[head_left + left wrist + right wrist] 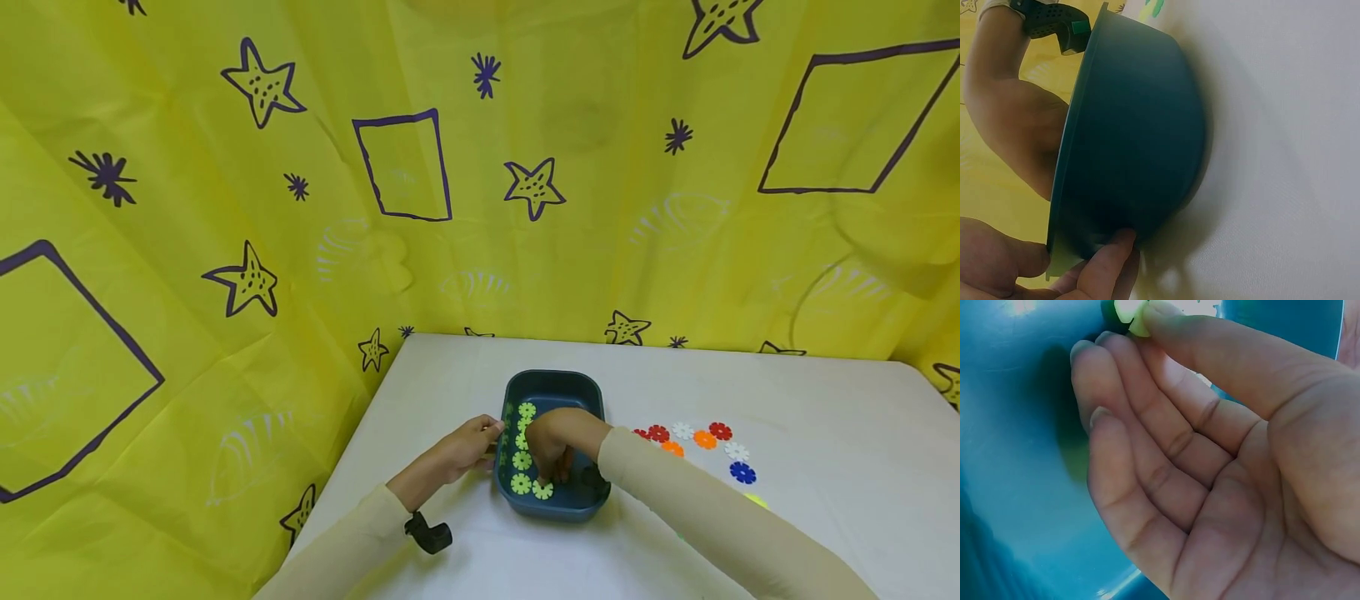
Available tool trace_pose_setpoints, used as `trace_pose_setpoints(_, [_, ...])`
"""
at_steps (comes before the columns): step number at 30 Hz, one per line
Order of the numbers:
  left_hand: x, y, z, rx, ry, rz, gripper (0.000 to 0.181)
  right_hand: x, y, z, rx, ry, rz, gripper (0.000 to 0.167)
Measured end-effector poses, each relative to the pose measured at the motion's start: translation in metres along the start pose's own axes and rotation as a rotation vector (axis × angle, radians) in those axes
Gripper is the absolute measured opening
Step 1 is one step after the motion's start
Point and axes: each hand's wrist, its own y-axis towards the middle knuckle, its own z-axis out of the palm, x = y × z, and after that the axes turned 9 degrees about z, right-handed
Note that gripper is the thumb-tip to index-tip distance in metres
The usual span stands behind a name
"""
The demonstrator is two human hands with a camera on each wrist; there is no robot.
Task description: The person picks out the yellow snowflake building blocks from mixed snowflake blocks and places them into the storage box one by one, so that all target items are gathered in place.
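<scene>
A dark teal plastic tub stands on the white table. Its near left wall is held by my left hand, thumb at the rim and fingers against the outside, as the left wrist view also shows. My right hand reaches down inside the tub. Between its thumb and index finger it pinches a pale yellow-green flower-shaped disc, at the near end of the tub. Similar yellow-green discs lie in a row along the left side of the tub floor. The right hand partly hides that row.
To the right of the tub lie loose flower discs: red, orange, white and blue. The right sleeve covers part of this group. A yellow patterned curtain hangs behind the table and at its left.
</scene>
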Motion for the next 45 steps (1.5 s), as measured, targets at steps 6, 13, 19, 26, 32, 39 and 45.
trace_pose_setpoints(6, [0.0, 0.0, -0.001, 0.013, -0.007, 0.01, 0.034, 0.0, 0.0, 0.003, -0.021, 0.054, 0.001, 0.023])
trace_pose_setpoints(13, [0.001, -0.001, -0.001, 0.014, -0.019, 0.004, 0.032, -0.011, -0.006, -0.003, -0.03, 0.084, -0.038, 0.024])
trace_pose_setpoints(19, [0.0, -0.003, -0.001, 0.002, -0.015, 0.007, 0.031, -0.041, -0.022, -0.017, -0.129, 0.155, -0.197, 0.02])
trace_pose_setpoints(26, [0.004, -0.002, 0.001, -0.009, -0.013, 0.01, 0.03, -0.1, -0.049, -0.028, -0.255, 0.327, -0.333, 0.021])
trace_pose_setpoints(32, [0.005, -0.002, 0.001, -0.012, -0.005, 0.007, 0.031, -0.154, -0.07, -0.018, -0.277, 0.414, -0.289, 0.016])
trace_pose_setpoints(39, [0.005, -0.002, 0.0, -0.012, -0.005, 0.002, 0.031, -0.206, -0.081, 0.016, -0.24, 0.441, -0.201, 0.01])
trace_pose_setpoints(45, [0.006, -0.003, 0.0, -0.017, 0.002, 0.001, 0.031, -0.226, -0.084, 0.045, -0.283, 0.393, -0.081, 0.009])
